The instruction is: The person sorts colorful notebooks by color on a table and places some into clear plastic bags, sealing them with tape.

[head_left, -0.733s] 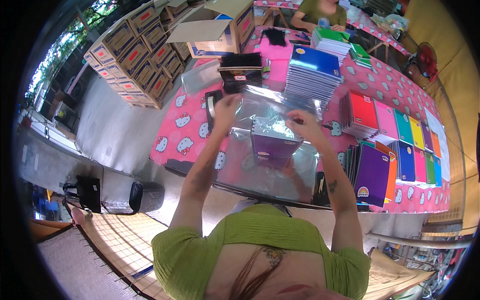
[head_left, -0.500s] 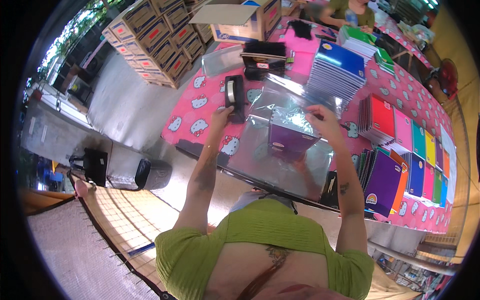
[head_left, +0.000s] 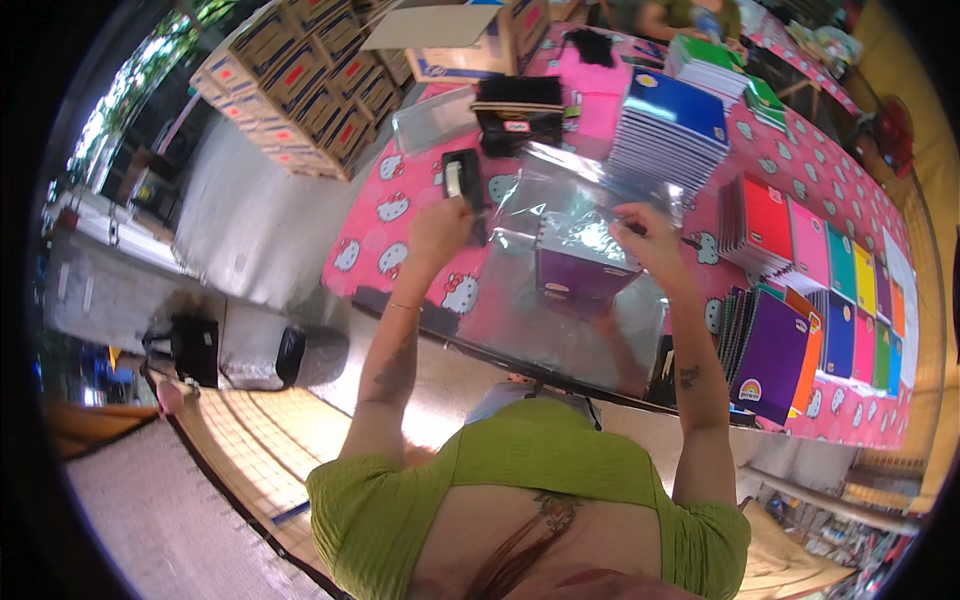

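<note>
Both hands are holding a clear bag (head_left: 560,250) open above the pink surface (head_left: 400,215): the left hand (head_left: 440,228) is pinching its left edge, the right hand (head_left: 645,235) its right edge. Purple notebooks (head_left: 583,272) are sitting inside, seemingly a small stack, though glare is blurring the count. If either pinch is loosening, the slick plastic could be slipping and tipping the notebooks out. Cardboard boxes (head_left: 290,85) are standing stacked nearby, contents hidden.
</note>
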The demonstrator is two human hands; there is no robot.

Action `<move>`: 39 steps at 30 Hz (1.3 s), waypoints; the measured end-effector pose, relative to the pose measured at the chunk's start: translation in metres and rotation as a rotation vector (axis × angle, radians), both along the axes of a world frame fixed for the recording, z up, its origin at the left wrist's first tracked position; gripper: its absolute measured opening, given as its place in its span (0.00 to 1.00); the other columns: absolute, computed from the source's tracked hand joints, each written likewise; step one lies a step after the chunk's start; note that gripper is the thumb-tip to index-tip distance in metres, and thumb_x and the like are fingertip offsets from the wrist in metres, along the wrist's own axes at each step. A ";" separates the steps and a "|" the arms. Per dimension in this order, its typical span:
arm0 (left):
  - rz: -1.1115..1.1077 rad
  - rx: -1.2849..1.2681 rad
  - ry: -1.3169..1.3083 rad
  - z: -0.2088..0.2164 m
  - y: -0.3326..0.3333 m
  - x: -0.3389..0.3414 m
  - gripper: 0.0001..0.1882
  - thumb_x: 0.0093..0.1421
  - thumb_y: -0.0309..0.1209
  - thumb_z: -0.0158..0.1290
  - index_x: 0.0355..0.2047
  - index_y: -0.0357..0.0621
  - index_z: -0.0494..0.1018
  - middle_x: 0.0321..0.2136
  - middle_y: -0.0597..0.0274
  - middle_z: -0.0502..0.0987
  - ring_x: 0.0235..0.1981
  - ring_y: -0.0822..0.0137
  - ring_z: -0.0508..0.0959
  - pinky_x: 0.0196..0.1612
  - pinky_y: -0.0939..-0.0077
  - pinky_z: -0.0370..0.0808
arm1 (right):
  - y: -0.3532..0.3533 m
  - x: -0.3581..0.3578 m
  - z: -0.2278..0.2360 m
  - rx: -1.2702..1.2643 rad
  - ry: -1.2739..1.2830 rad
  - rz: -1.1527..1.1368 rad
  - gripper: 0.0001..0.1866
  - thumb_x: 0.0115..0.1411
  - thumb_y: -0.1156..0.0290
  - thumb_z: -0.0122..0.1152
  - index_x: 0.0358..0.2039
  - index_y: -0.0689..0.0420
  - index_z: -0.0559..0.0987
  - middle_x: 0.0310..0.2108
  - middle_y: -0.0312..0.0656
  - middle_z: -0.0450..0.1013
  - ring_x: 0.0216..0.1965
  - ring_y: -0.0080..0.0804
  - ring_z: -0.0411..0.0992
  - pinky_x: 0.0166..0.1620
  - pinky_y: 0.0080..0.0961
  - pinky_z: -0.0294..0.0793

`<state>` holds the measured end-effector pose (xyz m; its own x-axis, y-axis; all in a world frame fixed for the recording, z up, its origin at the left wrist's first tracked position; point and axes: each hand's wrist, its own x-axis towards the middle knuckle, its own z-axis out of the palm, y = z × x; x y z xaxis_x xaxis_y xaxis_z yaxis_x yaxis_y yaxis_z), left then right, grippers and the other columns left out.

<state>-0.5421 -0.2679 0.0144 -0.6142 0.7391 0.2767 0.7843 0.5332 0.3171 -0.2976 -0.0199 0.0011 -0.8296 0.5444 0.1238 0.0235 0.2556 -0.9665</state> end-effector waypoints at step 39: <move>-0.438 0.555 -0.977 -0.067 0.004 0.086 0.40 0.47 0.39 0.69 0.55 0.31 0.63 0.52 0.48 0.69 0.57 0.56 0.68 0.59 0.62 0.65 | -0.080 0.052 -0.078 -0.886 0.509 -0.147 0.30 0.54 0.68 0.70 0.55 0.56 0.68 0.53 0.41 0.70 0.54 0.35 0.69 0.56 0.41 0.71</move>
